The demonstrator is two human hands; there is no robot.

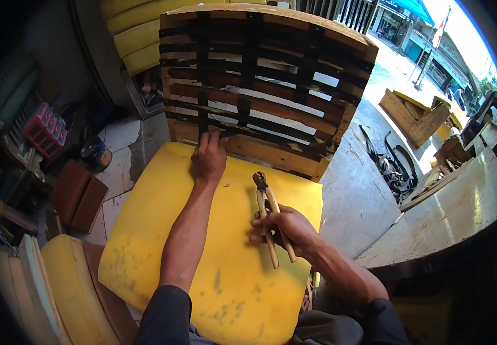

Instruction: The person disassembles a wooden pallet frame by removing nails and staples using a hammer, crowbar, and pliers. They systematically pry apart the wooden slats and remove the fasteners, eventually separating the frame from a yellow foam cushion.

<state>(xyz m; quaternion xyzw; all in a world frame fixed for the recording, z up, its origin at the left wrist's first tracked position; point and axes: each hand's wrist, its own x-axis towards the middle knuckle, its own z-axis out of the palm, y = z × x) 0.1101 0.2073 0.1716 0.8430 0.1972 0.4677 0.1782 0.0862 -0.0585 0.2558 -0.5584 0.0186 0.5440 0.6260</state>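
Note:
A chair-like piece has a yellow foam seat (243, 247) with dark spots and an upright wooden back frame (271, 150). Black webbing straps (249, 63) are woven across the frame, up and down and side to side. Where the frame meets the foam, my left hand (209, 156) is closed, its fingers bent round the lower end of a black strap; the fingertips are partly hidden. Over the right part of the foam, my right hand (289, 228) grips a pair of pincers (272, 221) by their pale yellow handles. The dark jaws point up toward the frame, apart from it.
Foam cushions (67, 282) lean at the lower left, near a brown padded block (79, 195) and a red plastic basket (46, 131). Loose black straps (395, 167) lie on the grey floor to the right, by wooden boards (444, 213). Yellow padding (139, 34) stands behind the frame.

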